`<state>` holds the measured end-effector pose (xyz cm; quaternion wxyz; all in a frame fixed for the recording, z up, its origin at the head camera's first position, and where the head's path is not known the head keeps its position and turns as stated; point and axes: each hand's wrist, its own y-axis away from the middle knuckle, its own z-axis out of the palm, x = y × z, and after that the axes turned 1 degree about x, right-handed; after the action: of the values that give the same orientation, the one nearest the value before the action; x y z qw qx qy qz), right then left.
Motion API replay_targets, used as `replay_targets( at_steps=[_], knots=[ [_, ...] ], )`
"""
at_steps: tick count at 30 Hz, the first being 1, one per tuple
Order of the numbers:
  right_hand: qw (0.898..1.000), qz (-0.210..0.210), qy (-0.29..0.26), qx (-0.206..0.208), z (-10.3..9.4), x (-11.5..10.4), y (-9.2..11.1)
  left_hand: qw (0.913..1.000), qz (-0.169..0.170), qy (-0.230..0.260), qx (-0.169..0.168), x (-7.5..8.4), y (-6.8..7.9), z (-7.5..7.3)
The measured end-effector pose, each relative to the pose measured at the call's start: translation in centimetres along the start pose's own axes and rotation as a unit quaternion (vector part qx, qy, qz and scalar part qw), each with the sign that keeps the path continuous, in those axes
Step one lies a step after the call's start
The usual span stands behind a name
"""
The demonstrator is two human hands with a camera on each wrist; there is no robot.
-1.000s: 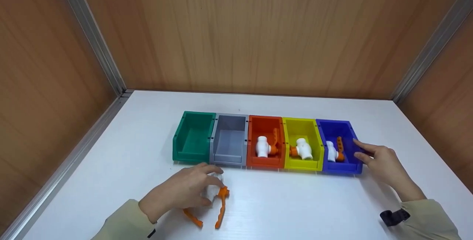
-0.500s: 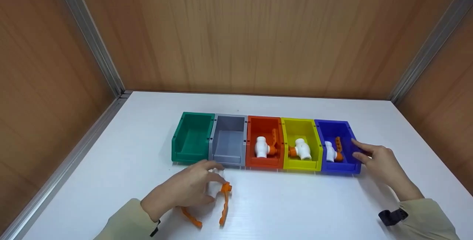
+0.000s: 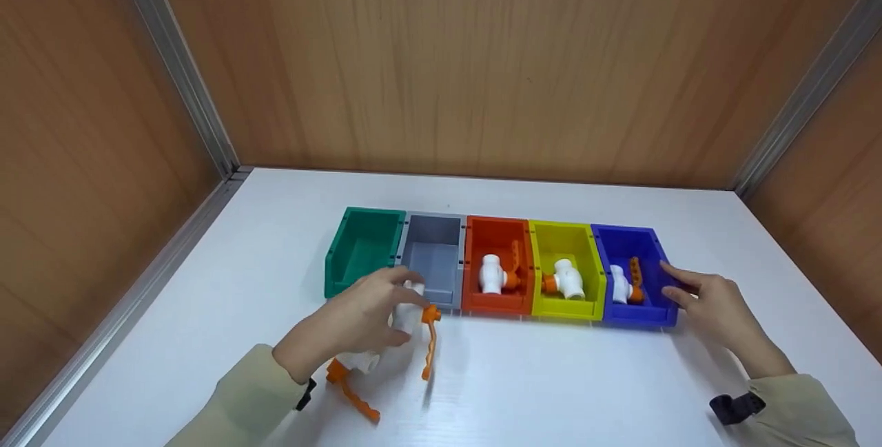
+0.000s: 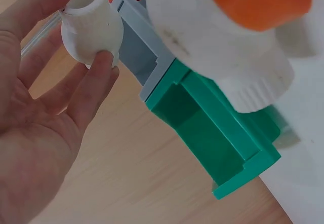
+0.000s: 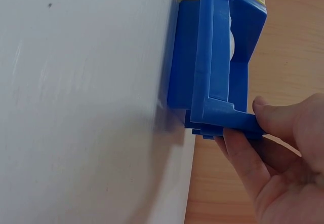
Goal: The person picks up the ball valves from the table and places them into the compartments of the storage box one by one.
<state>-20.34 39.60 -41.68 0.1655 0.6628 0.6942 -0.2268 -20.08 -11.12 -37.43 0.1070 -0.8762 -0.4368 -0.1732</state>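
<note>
Firmly enough, the left hand (image 3: 362, 313) had its fingers and thumb curled round a white valve (image 3: 408, 317), parted by about the width of the body. In the left wrist view, the fingertips pressed against the rounded side of the valve, and one open pipe end showed. Its orange handle (image 3: 431, 344) stuck out beyond the fingers and hung downward above the white table (image 3: 551, 385). The held valve was at the front edge of the grey bin (image 3: 434, 261), beside the green bin (image 3: 362, 247); whether it touched the grey bin could not be told.

A second valve (image 3: 360, 362) lay on the table beneath the left wrist, partly hidden by it, its orange lever (image 3: 358, 399) pointing toward the person.

Meanwhile the right hand (image 3: 720, 313) pinched the right side wall of the blue bin (image 3: 637, 316), thumb at the rim and fingers against the outside. White valves with orange parts also lay in the red bin (image 3: 493, 237), yellow bin (image 3: 559, 240) and blue bin.
</note>
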Motion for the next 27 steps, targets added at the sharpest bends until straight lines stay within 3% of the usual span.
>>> replay_targets(
  at_steps=[6,16,27],
  knots=[
    [1.0,0.001,-0.001,-0.002,0.0,-0.1,-0.1,0.9996,-0.015,-0.005,0.024,0.0,-2.0,-0.6],
    [1.0,-0.001,0.009,0.01,0.4,0.2,0.3,0.993,-0.116,0.012,0.017,-1.1,-6.1,-1.3],
    [1.0,0.011,0.011,0.003,0.3,0.1,0.1,0.9883,-0.15,0.017,0.025,-1.4,-9.3,-1.7]
  ],
)
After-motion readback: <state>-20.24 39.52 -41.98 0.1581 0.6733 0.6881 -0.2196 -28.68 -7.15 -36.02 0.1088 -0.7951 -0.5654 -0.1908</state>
